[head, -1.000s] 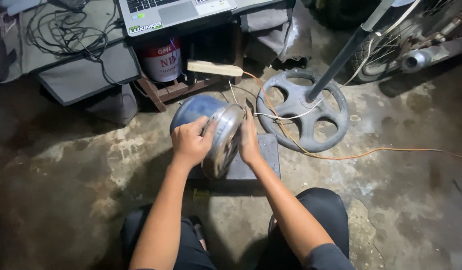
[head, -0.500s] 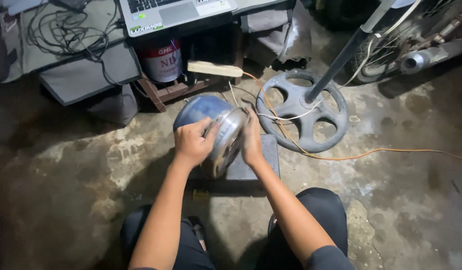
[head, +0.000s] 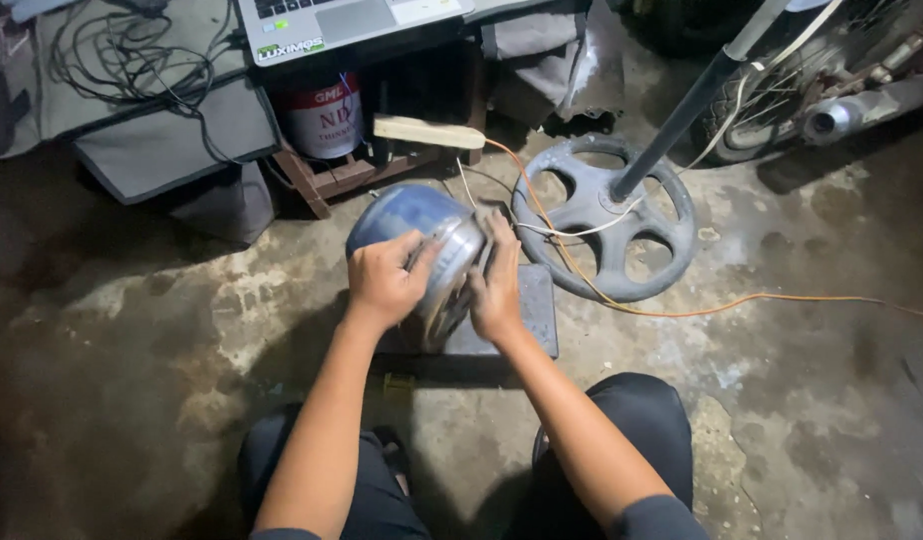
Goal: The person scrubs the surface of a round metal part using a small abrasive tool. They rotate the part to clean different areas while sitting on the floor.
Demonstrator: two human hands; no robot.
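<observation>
Both hands have barely shifted: left hand (head: 384, 280) and right hand (head: 497, 290) grasp the metal motor housing (head: 422, 225) tilted on the floor, likely needing steady turning next.

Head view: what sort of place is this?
Probably a home repair corner or small workshop: stained concrete floor, a motorcycle's wheel and exhaust, a fan stand base, and both hands on a metal motor housing.
</observation>
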